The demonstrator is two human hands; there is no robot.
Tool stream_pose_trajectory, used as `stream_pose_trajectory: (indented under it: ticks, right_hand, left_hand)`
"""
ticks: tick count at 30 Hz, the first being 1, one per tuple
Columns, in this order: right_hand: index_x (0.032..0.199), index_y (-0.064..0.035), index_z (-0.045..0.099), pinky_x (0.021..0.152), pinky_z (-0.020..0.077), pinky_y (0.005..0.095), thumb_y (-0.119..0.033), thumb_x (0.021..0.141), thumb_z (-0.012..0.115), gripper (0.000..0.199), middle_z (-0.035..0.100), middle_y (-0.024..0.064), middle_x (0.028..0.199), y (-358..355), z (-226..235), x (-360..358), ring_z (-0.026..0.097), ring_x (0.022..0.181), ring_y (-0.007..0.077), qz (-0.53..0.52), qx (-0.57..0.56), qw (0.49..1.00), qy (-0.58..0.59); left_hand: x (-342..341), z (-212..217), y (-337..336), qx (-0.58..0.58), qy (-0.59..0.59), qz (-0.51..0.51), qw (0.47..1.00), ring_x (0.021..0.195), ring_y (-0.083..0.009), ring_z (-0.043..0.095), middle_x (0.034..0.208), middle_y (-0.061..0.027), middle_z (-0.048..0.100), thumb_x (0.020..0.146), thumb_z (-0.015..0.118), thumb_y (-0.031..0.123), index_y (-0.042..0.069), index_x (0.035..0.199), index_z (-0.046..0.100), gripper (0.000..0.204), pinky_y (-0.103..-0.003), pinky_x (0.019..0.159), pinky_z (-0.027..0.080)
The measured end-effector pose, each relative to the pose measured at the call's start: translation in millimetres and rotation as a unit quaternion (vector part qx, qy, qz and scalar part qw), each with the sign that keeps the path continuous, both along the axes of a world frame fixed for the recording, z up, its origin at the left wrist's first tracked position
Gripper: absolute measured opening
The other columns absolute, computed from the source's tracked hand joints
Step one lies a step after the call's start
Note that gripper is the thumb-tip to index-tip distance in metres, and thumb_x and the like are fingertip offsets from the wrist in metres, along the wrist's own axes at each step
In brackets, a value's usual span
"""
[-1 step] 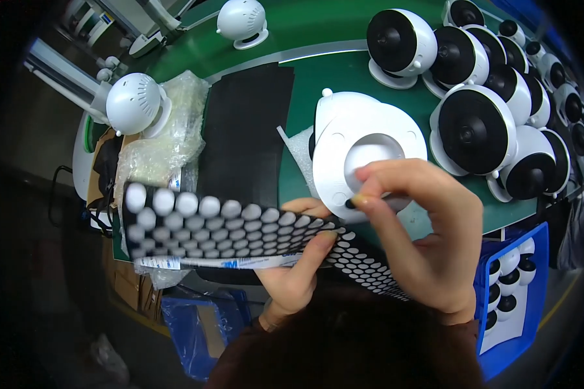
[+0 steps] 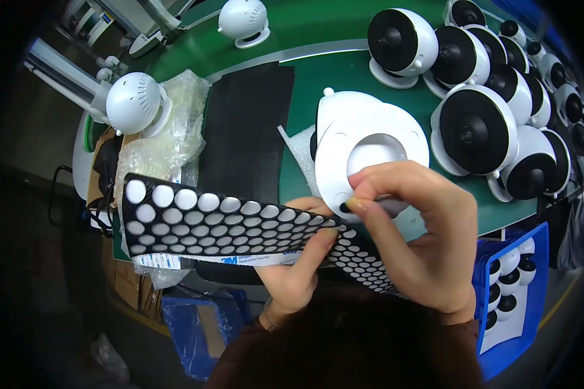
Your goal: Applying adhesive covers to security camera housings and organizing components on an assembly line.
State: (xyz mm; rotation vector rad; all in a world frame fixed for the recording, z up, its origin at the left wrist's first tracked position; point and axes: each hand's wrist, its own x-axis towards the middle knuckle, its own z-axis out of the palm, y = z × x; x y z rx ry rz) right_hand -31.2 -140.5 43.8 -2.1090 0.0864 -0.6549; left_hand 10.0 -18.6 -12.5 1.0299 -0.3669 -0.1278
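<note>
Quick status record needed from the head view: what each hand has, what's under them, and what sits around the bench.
left hand: holds black sheet of round pads from below, sheet bent
right hand: fingertips pinched at sheet's upper edge, over white round base
white round base: lies on green bench
right of base: cluster of white dome units with black faces
left of base: black mat, clear plastic bags
lower right: blue bin with more units

Black mat lies bare; round cameras crowd the right
</note>
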Motion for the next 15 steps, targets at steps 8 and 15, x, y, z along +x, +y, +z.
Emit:
stream_pose_trajectory:
  ticks: [8, 15]
  right_hand:
    - [0.071, 0.001, 0.054, 0.053, 0.0382, 0.017, 0.006, 0.064, 0.057, 0.009, 0.056, 0.0054, 0.068, 7.7, -2.6, 3.5, 0.049, 0.059, 0.0075, -0.03, 0.002, 0.999, 0.015]
    - [0.071, 0.0009, 0.054, 0.052, 0.0377, 0.0168, 0.006, 0.062, 0.057, 0.01, 0.055, 0.0053, 0.067, 8.7, -3.3, 5.4, 0.05, 0.058, 0.0082, -0.022, -0.018, 1.0, 0.005]
  left_hand:
    - [0.1, 3.5, -1.8, -0.041, 0.017, 0.017, 0.999, 0.069, -0.0116, 0.05, 0.079, -0.0094, 0.055, 0.067, 0.053, -0.01, -0.007, 0.088, 0.05, 0.022, -0.02, 0.065, 0.039]
    - [2.3, 2.4, 0.5, -0.044, 0.035, 0.021, 0.998, 0.068, -0.0112, 0.05, 0.077, -0.0085, 0.055, 0.066, 0.054, -0.009, -0.007, 0.087, 0.051, 0.021, -0.02, 0.064, 0.039]
